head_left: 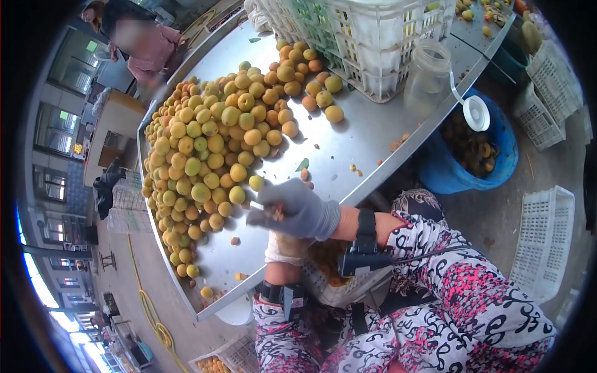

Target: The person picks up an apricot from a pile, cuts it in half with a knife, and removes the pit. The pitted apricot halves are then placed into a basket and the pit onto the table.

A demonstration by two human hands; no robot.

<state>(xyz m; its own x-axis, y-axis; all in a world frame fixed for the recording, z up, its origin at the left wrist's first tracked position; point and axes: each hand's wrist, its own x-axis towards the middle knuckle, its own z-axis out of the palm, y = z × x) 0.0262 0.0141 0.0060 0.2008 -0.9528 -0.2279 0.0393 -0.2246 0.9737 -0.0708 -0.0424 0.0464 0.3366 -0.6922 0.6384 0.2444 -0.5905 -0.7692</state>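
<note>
Metal gleams across the table [336, 158] in this workroom, its left side heaped with yellow-orange fruit [205, 137]. Over the near edge, the gray-gloved right hand [293, 208] has fingers bent about a brown bit [274, 212], but blur means I can't tell whether they grasp it. Cream-gloved, the left hand [285, 247] sits just below, fingers hidden, their state unreadable. Beneath them is a white basket [357, 291]; to the right stands a blue bucket [466, 181]. I'd judge the step as working fruit piece by piece; the next move calls for a sure two-handed hold
</note>
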